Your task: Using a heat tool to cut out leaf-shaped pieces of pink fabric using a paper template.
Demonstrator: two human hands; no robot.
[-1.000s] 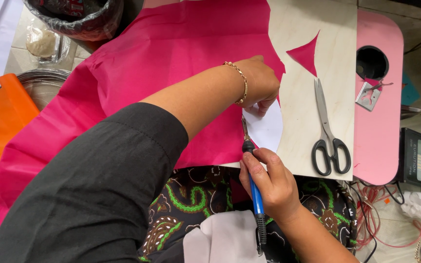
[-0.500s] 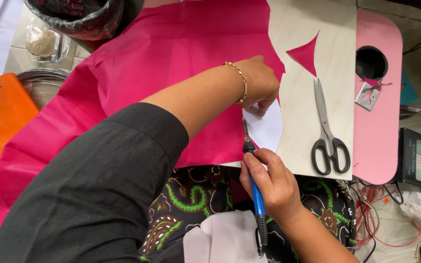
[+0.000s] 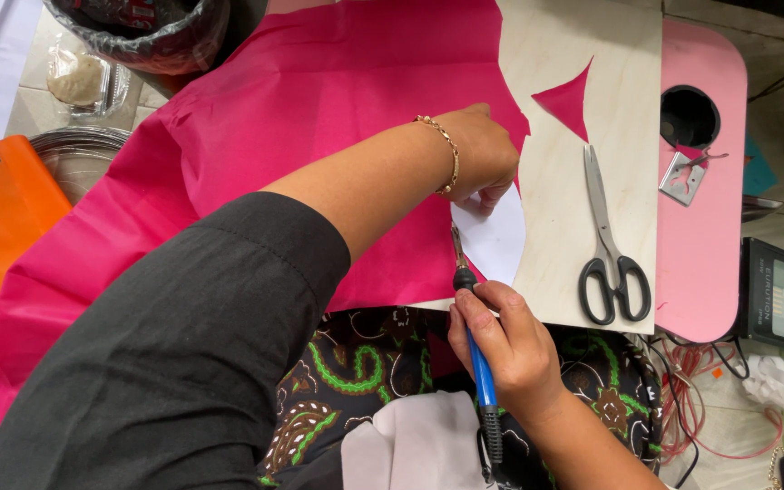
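Note:
A large sheet of pink fabric (image 3: 319, 118) lies across a pale wooden board (image 3: 592, 54). My left hand (image 3: 478, 154), with a gold bracelet at the wrist, presses down on the fabric and on a white paper template (image 3: 496, 236) near the fabric's edge. My right hand (image 3: 505, 345) grips a blue-handled heated cutting tool (image 3: 474, 345). Its metal tip touches the fabric beside the white template.
Black-handled scissors (image 3: 610, 236) and a pink triangle scrap (image 3: 569, 100) lie on the board. A pink table (image 3: 710, 236) with a round hole holds a small metal piece (image 3: 685, 177). Orange fabric (image 3: 2, 236), a metal bowl (image 3: 83, 159), a bin (image 3: 138, 32) and a lamp (image 3: 778, 295) surround.
My right hand with the tool has shifted slightly along the template's edge. My left hand stays pressed on the fabric.

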